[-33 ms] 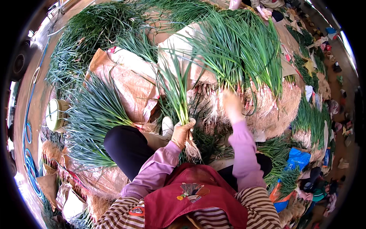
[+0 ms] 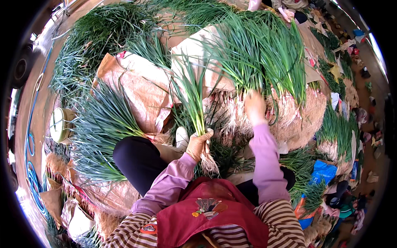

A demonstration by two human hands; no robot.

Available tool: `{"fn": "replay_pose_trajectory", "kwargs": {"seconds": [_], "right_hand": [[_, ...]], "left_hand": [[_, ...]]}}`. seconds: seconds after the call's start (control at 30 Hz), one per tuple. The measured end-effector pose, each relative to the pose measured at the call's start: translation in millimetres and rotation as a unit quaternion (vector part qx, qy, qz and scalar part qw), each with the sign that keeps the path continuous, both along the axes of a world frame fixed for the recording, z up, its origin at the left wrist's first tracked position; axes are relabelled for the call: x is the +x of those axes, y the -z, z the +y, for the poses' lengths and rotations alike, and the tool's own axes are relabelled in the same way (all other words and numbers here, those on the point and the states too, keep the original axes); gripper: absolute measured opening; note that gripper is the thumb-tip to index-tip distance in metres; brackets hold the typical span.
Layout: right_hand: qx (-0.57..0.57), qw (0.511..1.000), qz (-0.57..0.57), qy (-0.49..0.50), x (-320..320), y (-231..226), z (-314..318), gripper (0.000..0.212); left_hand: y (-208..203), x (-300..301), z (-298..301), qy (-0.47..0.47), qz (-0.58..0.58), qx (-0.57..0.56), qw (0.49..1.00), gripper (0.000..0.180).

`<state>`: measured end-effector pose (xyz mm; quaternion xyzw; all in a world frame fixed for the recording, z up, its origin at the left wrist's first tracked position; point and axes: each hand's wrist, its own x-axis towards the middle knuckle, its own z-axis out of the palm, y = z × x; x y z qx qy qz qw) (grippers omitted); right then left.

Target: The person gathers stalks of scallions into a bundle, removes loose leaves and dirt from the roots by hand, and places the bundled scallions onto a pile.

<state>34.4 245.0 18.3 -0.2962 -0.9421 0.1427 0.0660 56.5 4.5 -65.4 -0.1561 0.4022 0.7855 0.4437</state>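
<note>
Left hand [image 2: 199, 144]: closed around the lower stems of a small bunch, with the thumb laid across them.
Held bunch [image 2: 197, 118]: held in front of the red apron [image 2: 206, 208], leaves pointed away from the body, roots hanging below the fist.
Right hand [image 2: 254, 106]: extended to the pale stem bases of the large pile [image 2: 266, 51]; whether anything is pinched cannot be told, since the fingertips are lost among the stems.
Root mat [image 2: 304, 118]: spread along the near edge of the large pile, with many roots crowded together.
Left-side heap [image 2: 103, 128]: laid beside the left knee [image 2: 134, 159], its root ends close to the leg.
Tangling risk: neighbouring stalks could be dragged out if one were pulled sharply, because leaves are crossed and roots seem matted.
Grip risk: stems could be dropped from the left fist if it were loosened too far to admit more.
Bruising risk: the slender stems might be bent or snapped if squeezed hard or pulled sideways.
Knee risk: the left-side heap's root ends might be disturbed if the leg were shifted.
</note>
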Motion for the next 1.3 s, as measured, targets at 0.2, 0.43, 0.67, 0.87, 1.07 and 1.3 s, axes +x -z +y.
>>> {"fn": "replay_pose_trajectory", "kwargs": {"seconds": [0.2,0.43,0.67,0.87,1.07,1.3], "right_hand": [[0.01,0.987,-0.158,-0.026,-38.4,8.6,4.9,0.019],[-0.359,0.932,0.014,-0.052,31.6,31.1,-90.4,0.019],[-0.2,0.98,0.001,-0.014,52.1,108.0,-95.5,0.021],[-0.184,0.899,-0.369,-0.145,31.8,46.6,-60.9,0.027],[0.034,0.984,-0.172,0.028,-15.3,33.6,16.0,0.027],[-0.161,0.968,-0.146,-0.124,59.0,6.0,-88.6,0.016]], "left_hand": [[-10.3,1.4,8.4,0.019,0.01,0.024,0.999,0.024],[-20.9,10.8,9.0,0.043,0.004,0.009,0.999,0.011],[-19.7,7.2,4.4,-0.096,0.111,-0.033,0.989,0.013],[-26.0,-8.6,-13.9,-0.073,0.164,-0.002,0.984,0.016],[-30.2,-2.8,3.1,0.004,0.136,-0.031,0.99,0.024],[-14.6,-8.6,-2.3,0.021,0.062,-0.019,0.998,0.025]]}}
